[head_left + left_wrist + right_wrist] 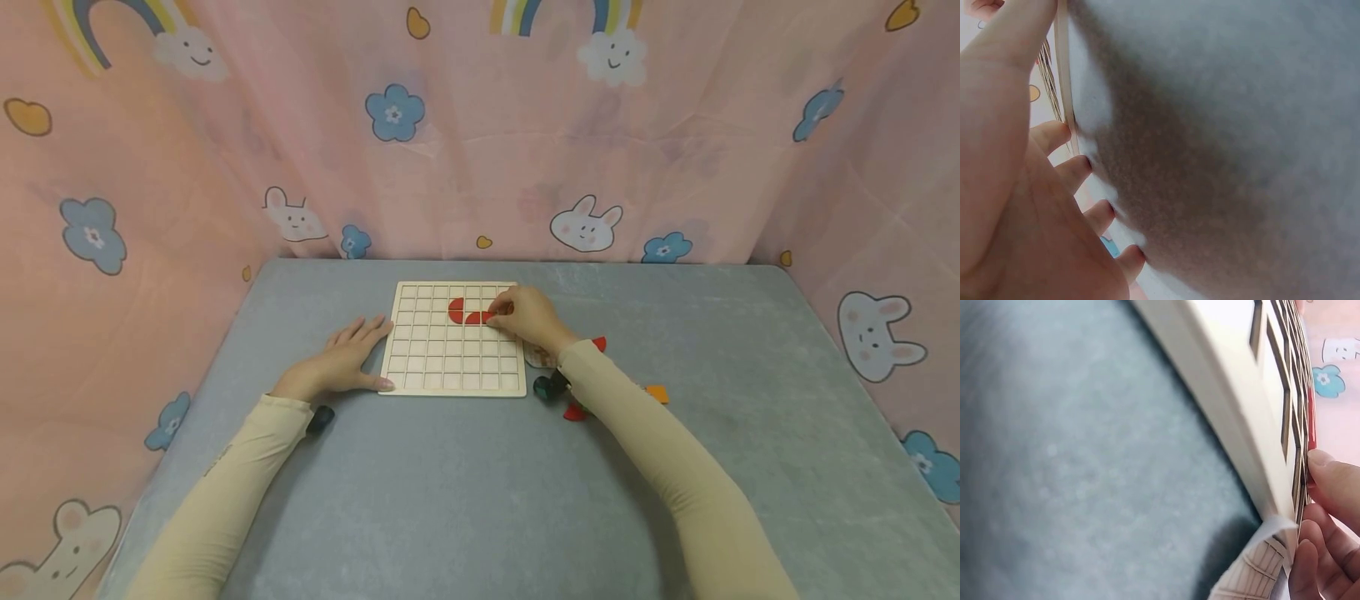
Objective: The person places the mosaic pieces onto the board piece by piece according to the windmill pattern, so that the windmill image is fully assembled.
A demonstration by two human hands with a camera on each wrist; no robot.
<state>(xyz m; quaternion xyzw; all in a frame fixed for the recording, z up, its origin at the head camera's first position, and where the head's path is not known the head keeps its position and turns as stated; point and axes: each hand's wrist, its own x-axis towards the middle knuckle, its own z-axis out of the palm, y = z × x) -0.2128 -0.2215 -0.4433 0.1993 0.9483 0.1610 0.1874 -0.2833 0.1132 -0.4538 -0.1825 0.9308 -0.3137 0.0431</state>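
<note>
A pale wooden board [434, 365] with a raised square grid lies on the table. Red curved tiles [457, 305] sit in cells of its upper half. At the board's upper right my right hand [531, 317] pinches a red tile [487, 317] close over the grid, beside another red one. The right wrist view has the thumb [1329, 478] against the red, its far side hidden by the fingers. My left hand [339, 362] rests at the board's left edge, fingers spread, thumb at the lower corner. In the left wrist view its fingertips [1102, 214] touch the table.
Right of the board, partly under the right forearm, lie a patterned card [538, 357], loose red pieces [575, 412] and an orange square piece [657, 393]. The grey table [420, 500] ends at a pink patterned curtain [465, 183].
</note>
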